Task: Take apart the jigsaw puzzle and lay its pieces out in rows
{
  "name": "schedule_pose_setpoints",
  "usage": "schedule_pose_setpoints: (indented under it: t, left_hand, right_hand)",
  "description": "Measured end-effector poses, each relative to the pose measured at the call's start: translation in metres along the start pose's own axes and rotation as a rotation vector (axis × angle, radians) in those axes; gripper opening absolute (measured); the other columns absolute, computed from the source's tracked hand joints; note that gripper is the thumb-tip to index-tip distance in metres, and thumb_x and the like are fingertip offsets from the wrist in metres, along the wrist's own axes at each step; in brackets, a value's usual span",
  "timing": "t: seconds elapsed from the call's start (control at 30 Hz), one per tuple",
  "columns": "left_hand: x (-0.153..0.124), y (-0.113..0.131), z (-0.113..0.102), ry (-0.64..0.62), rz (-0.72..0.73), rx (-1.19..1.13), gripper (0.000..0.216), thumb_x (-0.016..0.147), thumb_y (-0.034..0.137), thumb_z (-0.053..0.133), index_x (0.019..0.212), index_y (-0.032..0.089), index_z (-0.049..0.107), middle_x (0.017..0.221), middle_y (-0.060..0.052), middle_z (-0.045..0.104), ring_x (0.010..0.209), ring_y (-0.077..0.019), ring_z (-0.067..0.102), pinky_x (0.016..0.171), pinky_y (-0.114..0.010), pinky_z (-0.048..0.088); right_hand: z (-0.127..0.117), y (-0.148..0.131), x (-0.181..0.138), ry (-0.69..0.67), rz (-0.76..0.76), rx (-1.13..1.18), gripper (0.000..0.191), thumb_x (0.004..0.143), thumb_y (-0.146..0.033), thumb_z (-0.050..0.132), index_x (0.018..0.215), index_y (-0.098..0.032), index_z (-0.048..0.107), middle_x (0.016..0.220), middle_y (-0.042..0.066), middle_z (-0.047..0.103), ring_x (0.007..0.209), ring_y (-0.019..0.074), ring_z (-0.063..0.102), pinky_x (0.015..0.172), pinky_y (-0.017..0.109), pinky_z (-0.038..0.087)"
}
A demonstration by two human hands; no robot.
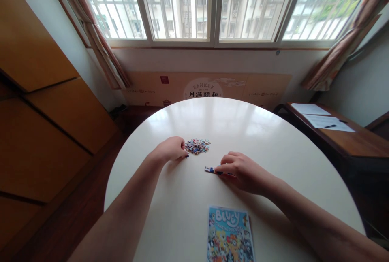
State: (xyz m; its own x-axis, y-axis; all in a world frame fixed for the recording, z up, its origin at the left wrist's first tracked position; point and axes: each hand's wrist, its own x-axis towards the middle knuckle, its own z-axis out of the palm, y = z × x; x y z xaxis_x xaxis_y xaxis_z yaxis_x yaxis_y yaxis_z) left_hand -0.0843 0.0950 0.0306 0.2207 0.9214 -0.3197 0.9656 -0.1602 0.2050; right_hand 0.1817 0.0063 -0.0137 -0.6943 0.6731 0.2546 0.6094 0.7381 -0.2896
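Observation:
A heap of small multicoloured jigsaw pieces lies near the middle of the round white table. At the heap's left edge is my left hand, its fingers closed in a pinch on a small dark jigsaw piece. My right hand is lower and to the right, with its fingers closed on a short strip of joined jigsaw pieces lying on the tabletop. Part of that strip is hidden under the fingers. Below the hands lies a colourful picture sheet or box lid marked "Bluey".
Beyond the table stand a printed carton and a barred window with curtains. Wooden cabinets rise on the left. To the right, a brown desk holds papers and small dark items.

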Motion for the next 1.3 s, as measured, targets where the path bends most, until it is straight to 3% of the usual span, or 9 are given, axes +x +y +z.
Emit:
schedule_pose_setpoints:
  t: [0.27, 0.4, 0.47, 0.53, 0.6, 0.67, 1.0, 1.17, 1.3]
  left_hand:
    - [-0.003, 0.015, 0.007, -0.037, 0.01, 0.063, 0.033, 0.085, 0.042, 0.051, 0.08, 0.016, 0.071, 0.086, -0.012, 0.073, 0.074, -0.0238, 0.064, 0.06, -0.03, 0.039]
    - [-0.014, 0.028, 0.007, 0.028, 0.025, 0.059, 0.042, 0.091, 0.046, 0.044, 0.082, 0.016, 0.072, 0.088, -0.013, 0.074, 0.073, -0.024, 0.064, 0.06, -0.03, 0.04]
    - [-0.021, 0.034, 0.006, 0.06, 0.128, 0.044, 0.042, 0.093, 0.046, 0.044, 0.078, 0.018, 0.071, 0.082, -0.01, 0.073, 0.068, -0.022, 0.062, 0.058, -0.03, 0.038]
    - [-0.027, 0.037, 0.006, 0.043, 0.32, 0.012, 0.032, 0.089, 0.044, 0.053, 0.077, 0.02, 0.072, 0.077, -0.006, 0.072, 0.066, -0.0199, 0.06, 0.059, -0.029, 0.038]
    - [-0.03, 0.039, 0.008, 0.01, 0.495, -0.023, 0.019, 0.082, 0.039, 0.065, 0.084, 0.022, 0.073, 0.079, -0.003, 0.071, 0.068, -0.019, 0.06, 0.061, -0.028, 0.039]
    - [-0.029, 0.04, 0.012, -0.015, 0.576, -0.032, 0.019, 0.077, 0.035, 0.071, 0.092, 0.023, 0.074, 0.081, -0.002, 0.071, 0.071, -0.019, 0.061, 0.063, -0.028, 0.04]
    - [-0.021, 0.04, 0.022, -0.002, 0.625, -0.001, 0.014, 0.077, 0.021, 0.065, 0.086, 0.024, 0.076, 0.086, -0.003, 0.073, 0.079, -0.0202, 0.063, 0.065, -0.028, 0.041]
    - [-0.02, 0.04, 0.022, 0.015, 0.661, -0.016, 0.015, 0.081, 0.02, 0.063, 0.083, 0.023, 0.077, 0.084, -0.003, 0.075, 0.077, -0.0191, 0.064, 0.067, -0.028, 0.042]
    - [-0.018, 0.031, 0.012, 0.149, 0.587, -0.032, 0.014, 0.082, 0.022, 0.063, 0.076, 0.022, 0.076, 0.079, -0.003, 0.074, 0.074, -0.0188, 0.063, 0.066, -0.028, 0.042]
  right_hand:
    - [0.003, 0.0, 0.0, 0.006, -0.001, 0.019, 0.022, 0.098, -0.026, 0.054, 0.108, -0.027, 0.073, 0.092, 0.005, 0.066, 0.083, 0.0149, 0.053, 0.074, 0.028, 0.039]
    - [0.003, 0.001, 0.0, 0.015, -0.003, 0.011, 0.021, 0.097, -0.025, 0.055, 0.106, -0.025, 0.074, 0.09, 0.006, 0.066, 0.081, 0.0149, 0.051, 0.074, 0.028, 0.038]
    - [0.003, 0.0, 0.0, 0.017, -0.003, 0.009, 0.02, 0.096, -0.024, 0.055, 0.103, -0.025, 0.074, 0.089, 0.005, 0.065, 0.081, 0.0147, 0.051, 0.073, 0.028, 0.038]
    - [0.004, 0.001, 0.0, 0.019, 0.0, 0.008, 0.019, 0.096, -0.024, 0.056, 0.102, -0.025, 0.074, 0.089, 0.005, 0.066, 0.081, 0.0145, 0.051, 0.073, 0.028, 0.038]
    - [0.005, 0.001, 0.0, 0.025, 0.0, 0.004, 0.018, 0.096, -0.024, 0.056, 0.101, -0.026, 0.074, 0.09, 0.004, 0.066, 0.082, 0.0145, 0.051, 0.074, 0.027, 0.038]
    - [0.006, 0.002, -0.001, 0.031, -0.006, -0.004, 0.018, 0.096, -0.025, 0.057, 0.101, -0.026, 0.074, 0.091, 0.004, 0.066, 0.082, 0.0146, 0.051, 0.074, 0.028, 0.037]
    - [0.007, 0.005, -0.001, 0.031, -0.018, -0.007, 0.022, 0.095, -0.024, 0.059, 0.11, -0.031, 0.075, 0.091, 0.004, 0.066, 0.081, 0.0141, 0.051, 0.074, 0.028, 0.038]
    - [0.006, 0.004, -0.001, 0.032, -0.012, -0.021, 0.019, 0.096, -0.025, 0.058, 0.102, -0.029, 0.076, 0.091, 0.004, 0.066, 0.082, 0.0142, 0.052, 0.074, 0.028, 0.039]
    - [0.007, 0.004, -0.001, 0.045, -0.018, -0.007, 0.022, 0.096, -0.024, 0.058, 0.106, -0.028, 0.076, 0.091, 0.005, 0.067, 0.084, 0.0146, 0.054, 0.075, 0.028, 0.04]
